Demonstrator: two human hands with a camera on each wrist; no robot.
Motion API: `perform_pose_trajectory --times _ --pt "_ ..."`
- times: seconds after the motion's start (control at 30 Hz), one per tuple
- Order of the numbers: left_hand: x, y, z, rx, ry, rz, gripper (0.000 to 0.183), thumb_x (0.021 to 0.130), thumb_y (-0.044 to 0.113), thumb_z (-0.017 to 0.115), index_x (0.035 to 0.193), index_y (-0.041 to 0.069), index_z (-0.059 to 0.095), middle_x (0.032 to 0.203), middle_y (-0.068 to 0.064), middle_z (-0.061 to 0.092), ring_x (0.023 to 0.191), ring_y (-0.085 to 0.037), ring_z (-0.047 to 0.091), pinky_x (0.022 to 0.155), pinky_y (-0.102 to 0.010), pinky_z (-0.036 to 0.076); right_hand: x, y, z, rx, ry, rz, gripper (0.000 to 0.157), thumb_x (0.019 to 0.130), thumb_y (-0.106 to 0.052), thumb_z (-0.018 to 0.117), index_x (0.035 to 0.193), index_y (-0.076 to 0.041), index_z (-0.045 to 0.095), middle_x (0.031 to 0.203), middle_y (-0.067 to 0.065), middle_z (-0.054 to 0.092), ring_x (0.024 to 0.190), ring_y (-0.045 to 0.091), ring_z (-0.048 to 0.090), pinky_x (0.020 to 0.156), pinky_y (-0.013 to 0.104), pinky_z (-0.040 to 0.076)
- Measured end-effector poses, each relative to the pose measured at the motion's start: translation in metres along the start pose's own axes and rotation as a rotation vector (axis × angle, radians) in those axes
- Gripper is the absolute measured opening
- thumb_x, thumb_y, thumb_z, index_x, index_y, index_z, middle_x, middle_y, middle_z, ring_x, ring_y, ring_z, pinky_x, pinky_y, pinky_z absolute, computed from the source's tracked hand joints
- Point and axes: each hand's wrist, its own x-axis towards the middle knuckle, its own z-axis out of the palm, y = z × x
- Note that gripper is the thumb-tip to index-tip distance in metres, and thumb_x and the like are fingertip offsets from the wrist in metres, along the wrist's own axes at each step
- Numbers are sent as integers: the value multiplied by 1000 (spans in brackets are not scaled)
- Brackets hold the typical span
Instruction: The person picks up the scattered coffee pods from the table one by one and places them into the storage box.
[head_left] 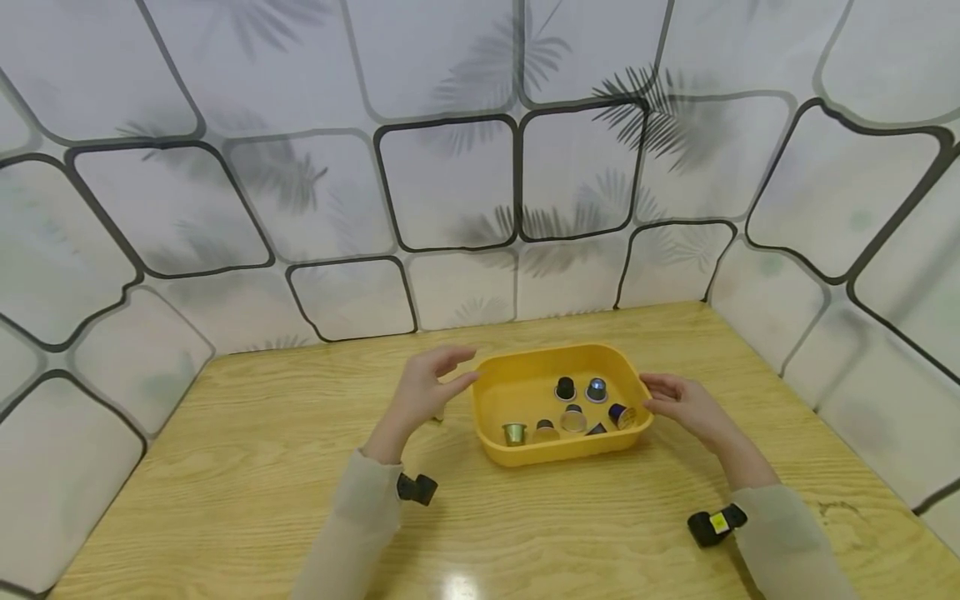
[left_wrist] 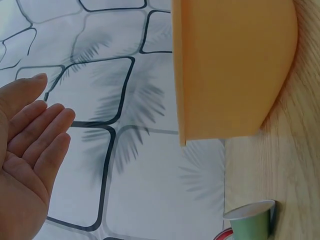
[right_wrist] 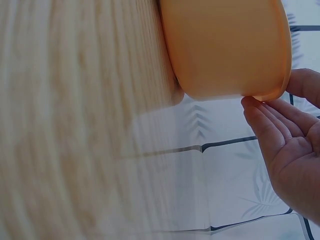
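Note:
A yellow plastic bin point(head_left: 517, 379) stands on the table with several small coffee capsules in it, among them a gold-green capsule point(head_left: 514, 434), a black capsule point(head_left: 566, 388) and a blue capsule point(head_left: 596, 390). My left hand point(head_left: 427, 387) hovers by the bin's left end, thumb and fingers spread apart, palm bare in the left wrist view. At the opposite end, my right hand point(head_left: 690, 408) holds the rim; in the right wrist view its fingertips point(right_wrist: 252, 107) lie against the outer wall and the thumb comes over the rim.
Beside the bin, a small green cup-shaped capsule point(left_wrist: 250, 220) and a red-rimmed piece point(left_wrist: 225, 234) show in the left wrist view, mostly hidden behind the left hand in the head view. Patterned white cloth point(head_left: 465, 183) stands around the wooden table point(head_left: 262, 450).

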Motion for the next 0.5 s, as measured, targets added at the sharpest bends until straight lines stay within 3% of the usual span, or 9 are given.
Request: perform_pose_trajectory --times 0.23,0.5 --pt "-12 -5 -9 17 8 -46 32 80 14 65 109 2 61 107 -12 61 100 -23 56 83 -35 45 -1 -1 0 7 -1 -1 53 89 -10 52 131 13 29 130 32 32 119 43 32 93 45 33" --pt "-24 25 -22 11 8 -85 30 80 0 63 108 -8 58 106 -22 58 99 -33 55 83 -42 44 0 0 0 2 -3 8 54 89 -13 52 131 13 29 131 31 32 119 43 32 93 45 32"
